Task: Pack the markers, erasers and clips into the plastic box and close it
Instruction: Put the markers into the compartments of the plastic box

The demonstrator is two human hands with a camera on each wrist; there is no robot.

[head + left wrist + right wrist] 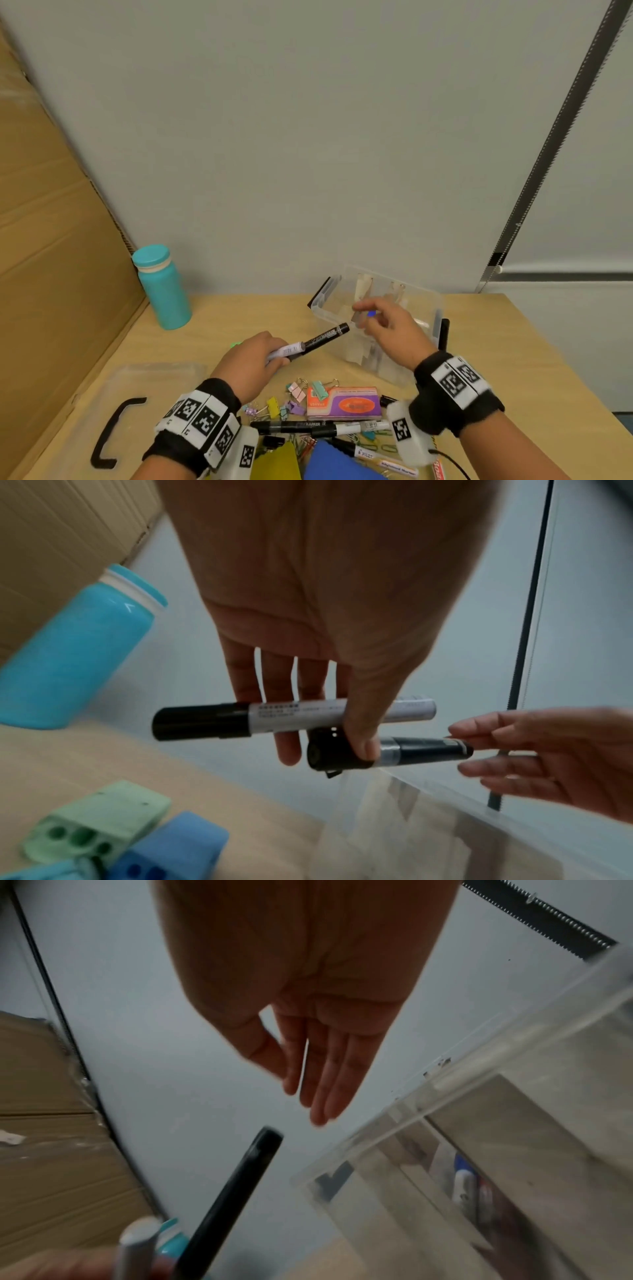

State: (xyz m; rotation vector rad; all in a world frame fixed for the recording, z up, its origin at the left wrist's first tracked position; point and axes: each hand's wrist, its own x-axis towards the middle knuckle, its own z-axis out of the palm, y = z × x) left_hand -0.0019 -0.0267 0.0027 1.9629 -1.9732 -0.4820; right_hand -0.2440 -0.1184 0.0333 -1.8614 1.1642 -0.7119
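My left hand [275, 353] grips two markers side by side: a white-barrelled one with a black cap [291, 718] and a black one [329, 335] that points toward the clear plastic box [387, 368]. Over the box's open top, my right hand [366, 318] is held with straight, relaxed fingers and holds nothing. In the right wrist view its fingertips [318, 1112] hang just above the black marker's end [270, 1135], a small gap between them. More markers [308, 426], binder clips [298, 390] and a boxed eraser [342, 402] lie on the table in front of me.
The box's clear lid [164, 373] with a black handle [116, 431] lies at the left. A teal bottle [162, 287] stands by a cardboard wall [51, 240]. Green [95, 829] and blue [171, 850] blocks sit near the left hand. Some items [462, 1183] lie inside the box.
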